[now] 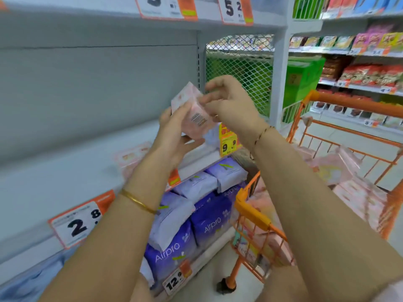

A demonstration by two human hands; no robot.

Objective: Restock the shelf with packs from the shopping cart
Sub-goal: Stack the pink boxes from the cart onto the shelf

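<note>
Pink pack gripped in left hand above the shelf; right hand open, fingers touching its top, orange shopping cart alongside

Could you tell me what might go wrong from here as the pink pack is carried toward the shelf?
1. The left hand seems to carry the pink pack alone; the right hand has spread fingers, blurred, so its grip is unclear. The pack might slip.
2. A pink pack already on the shelf lies near the front edge; pushing the new one in could nudge it off.
3. The orange cart stands close beside the right forearm, which might bump it.
</note>
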